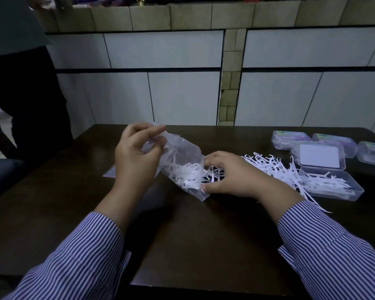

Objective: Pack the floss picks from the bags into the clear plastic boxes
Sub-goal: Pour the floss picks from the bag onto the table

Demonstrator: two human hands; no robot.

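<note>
A clear plastic bag (pixel 182 167) with white floss picks inside hangs tilted over the dark table (pixel 182 234). My left hand (pixel 136 156) pinches the bag's upper end. My right hand (pixel 234 174) grips the bag's lower end, thumb under it, with picks spilling out beneath the fingers. A loose heap of floss picks (pixel 273 167) lies on the table to the right. An open clear box (pixel 331 184) beside the heap holds some picks, its lid (pixel 319 155) standing behind it.
Three closed clear boxes sit at the back right: one (pixel 290 138), another (pixel 336 141), and one at the edge (pixel 372 153). A flat empty bag (pixel 108 173) lies left of my left hand. A person in dark trousers (pixel 26 94) stands at the far left. A tiled wall is behind the table.
</note>
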